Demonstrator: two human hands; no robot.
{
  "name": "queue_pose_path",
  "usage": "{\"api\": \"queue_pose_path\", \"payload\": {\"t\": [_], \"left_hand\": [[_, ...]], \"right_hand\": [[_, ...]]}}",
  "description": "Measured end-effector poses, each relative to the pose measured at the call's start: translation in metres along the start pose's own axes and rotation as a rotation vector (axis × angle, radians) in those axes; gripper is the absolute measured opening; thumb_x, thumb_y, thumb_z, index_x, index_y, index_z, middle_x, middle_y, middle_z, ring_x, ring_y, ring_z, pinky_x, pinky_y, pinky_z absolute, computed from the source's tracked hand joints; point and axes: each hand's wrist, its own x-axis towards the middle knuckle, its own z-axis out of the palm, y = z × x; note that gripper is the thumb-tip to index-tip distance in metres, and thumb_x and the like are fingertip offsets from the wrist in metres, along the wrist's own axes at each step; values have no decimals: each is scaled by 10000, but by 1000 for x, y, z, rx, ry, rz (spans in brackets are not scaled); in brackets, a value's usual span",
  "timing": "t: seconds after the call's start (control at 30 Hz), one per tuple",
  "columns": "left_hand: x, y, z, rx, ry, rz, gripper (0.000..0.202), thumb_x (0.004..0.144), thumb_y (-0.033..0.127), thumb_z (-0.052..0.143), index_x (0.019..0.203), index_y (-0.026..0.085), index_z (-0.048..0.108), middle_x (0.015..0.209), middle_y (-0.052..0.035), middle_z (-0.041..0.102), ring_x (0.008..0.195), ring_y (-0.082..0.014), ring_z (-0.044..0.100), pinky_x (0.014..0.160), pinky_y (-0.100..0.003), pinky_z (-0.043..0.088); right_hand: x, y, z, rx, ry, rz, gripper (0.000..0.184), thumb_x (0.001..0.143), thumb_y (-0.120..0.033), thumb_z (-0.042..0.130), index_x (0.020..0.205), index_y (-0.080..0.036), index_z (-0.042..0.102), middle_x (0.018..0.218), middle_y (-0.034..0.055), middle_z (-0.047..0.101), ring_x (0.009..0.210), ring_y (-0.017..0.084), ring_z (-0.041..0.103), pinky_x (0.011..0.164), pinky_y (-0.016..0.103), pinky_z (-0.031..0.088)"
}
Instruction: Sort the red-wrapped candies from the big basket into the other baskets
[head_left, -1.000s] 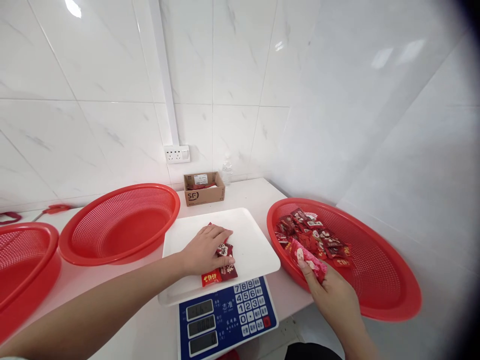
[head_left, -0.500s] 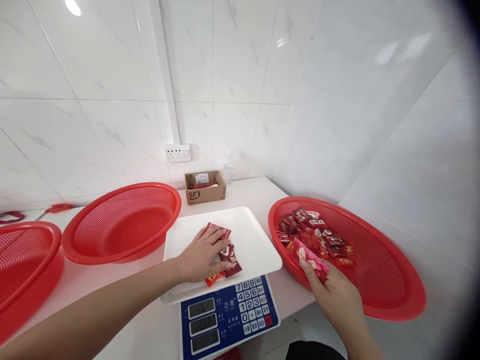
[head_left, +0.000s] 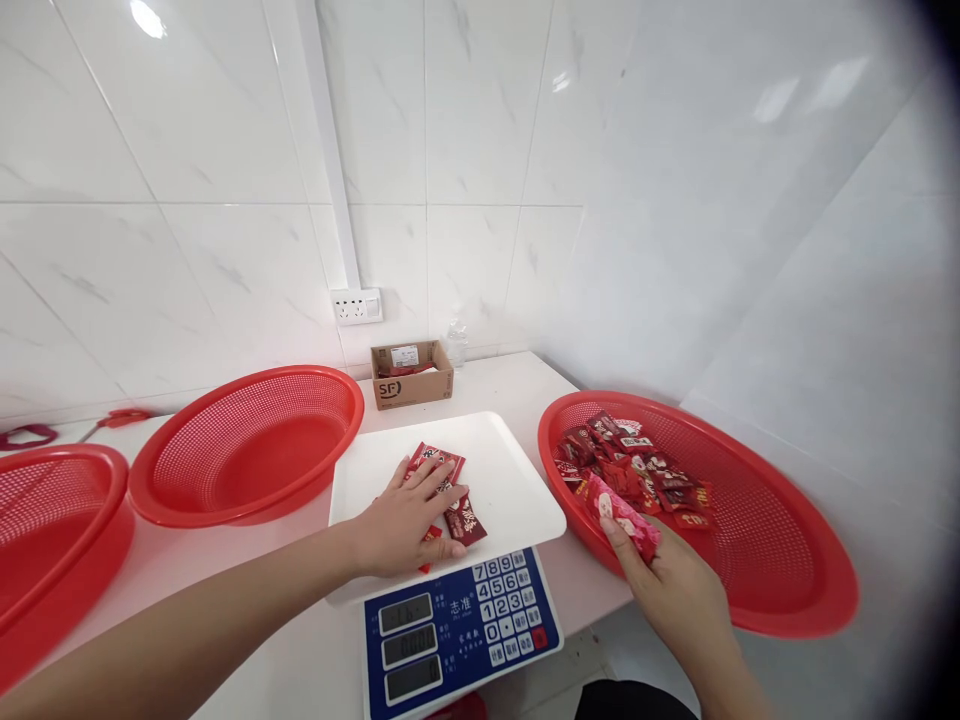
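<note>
Snack packets [head_left: 466, 522], red and dark brown, lie in a small overlapping group on the white tray [head_left: 519, 505] of a scale [head_left: 465, 640]. From where I stand, the person's left hand [head_left: 405, 515] rests palm down on them, fingers spread and nearly straight, covering part of the group without closing round any packet that I can see. The right hand [head_left: 675, 580] pinches a pink packet [head_left: 624, 515] between thumb and fingers, holding it at the near rim of a red basket [head_left: 795, 580] on the right. Inside that basket, more packets [head_left: 637, 475] in reds and browns sit heaped toward its left side.

The scale's blue panel carries number keys and three grey displays, too faint for me to read surely. Behind the tray stands an open cardboard box [head_left: 414, 388], with a clear bottle [head_left: 456, 345] just beside it. Two other red baskets, one nearer [head_left: 112, 480] and one farther [head_left: 255, 475], stand to the left.
</note>
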Motion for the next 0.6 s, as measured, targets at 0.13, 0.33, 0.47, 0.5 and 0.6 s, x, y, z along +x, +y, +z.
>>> {"api": "queue_pose_path", "payload": {"t": [0.13,0.33,0.47,0.5,0.6], "left_hand": [[8,3,4,35,91,-29,716,825,686,344,1394,253,362,1509,-98,258,1400,-305,118,1116,-549,63],[16,4,4,56,139,-42,718,840,684,293,1379,220,390,1476,-124,334,1387,-309,186,1115,-547,85],[14,5,1,45,105,-75,748,829,704,273,1401,228,353,1507,-102,271,1403,-312,104,1117,-552,52],[14,5,1,42,92,-79,752,828,706,269,1406,230,343,1517,-98,245,1406,-312,72,1116,-557,42],[13,4,2,43,63,-72,748,827,707,267,1402,237,351,1529,-102,198,1406,-319,20,1105,-578,17]], "right_hand": [[0,-2,-1,-2,6,1,525,824,-630,363,934,-217,666,888,62,705,840,260,638,586,304,464],[0,-3,-3,-5,-7,-10,541,818,-639,347,908,-205,657,889,82,705,837,268,639,593,311,472],[0,-5,-5,-9,-30,6,544,809,-648,338,885,-205,645,896,86,701,846,277,638,607,320,476],[0,-6,-5,-9,-34,7,541,809,-648,336,876,-208,643,891,83,700,847,277,637,610,321,476],[0,-5,-3,-3,-38,9,547,808,-650,334,885,-206,644,904,86,698,861,283,633,613,327,475]]}}
